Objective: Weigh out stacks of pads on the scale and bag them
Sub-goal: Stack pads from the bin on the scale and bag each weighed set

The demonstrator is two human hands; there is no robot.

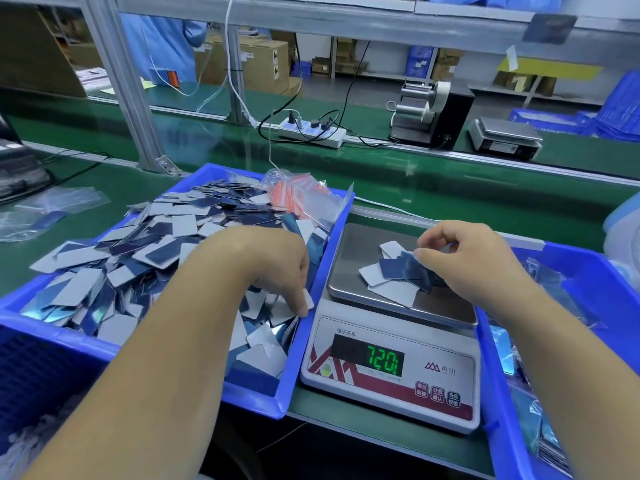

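**A:** Where are the person's hands?

**B:** The left hand [277,268] reaches down into a blue bin [284,386] heaped with loose pads [145,258], blue on one face and white on the other. Its fingers curl at the bin's near right corner and pinch a white pad [307,299] by the edge. The right hand [471,261] hovers over the steel platter of a scale [391,372], which sits between the two hands; thumb and forefinger pinch the top of a small fan of pads [398,271] lying on the platter.

**A:** What does the scale read?

**B:** Green digits [385,360] glow on its front panel; they look like 720, though the last figure is unclear.

**A:** What else is near?

**B:** Beyond the left hand, at the bin's far right corner, lies a bundle of clear zip bags [301,199] with red strips. To the right of the right hand sits a second blue bin [498,424] holding shiny packets. Everything rests on a green worktop [381,427].
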